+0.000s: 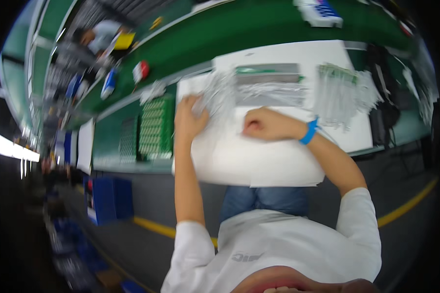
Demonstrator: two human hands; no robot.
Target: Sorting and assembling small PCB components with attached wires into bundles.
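Note:
My left hand (190, 118) is at the left edge of a tangled bundle of clear-white strands (219, 95), thumb and fingers apart and touching or nearly touching it. Motion blurs the bundle, so I cannot tell whether they are wires or strips. Over the white sheet (259, 161), my right hand (269, 124) is closed with its fingers curled in; anything inside is hidden. A blue band (310, 130) circles that wrist. Beyond the right hand lies a grey tray (266, 78) with clear-white strands along its near side.
Right of the tray, more white strands hang from green strips (337, 73). Green perforated racks (155, 128) stand on the left. A red-and-white round object (141, 71) and a blue-and-white tube (109, 83) sit farther back. Another person (100, 38) works across the bench. A blue bin (110, 198) stands lower left.

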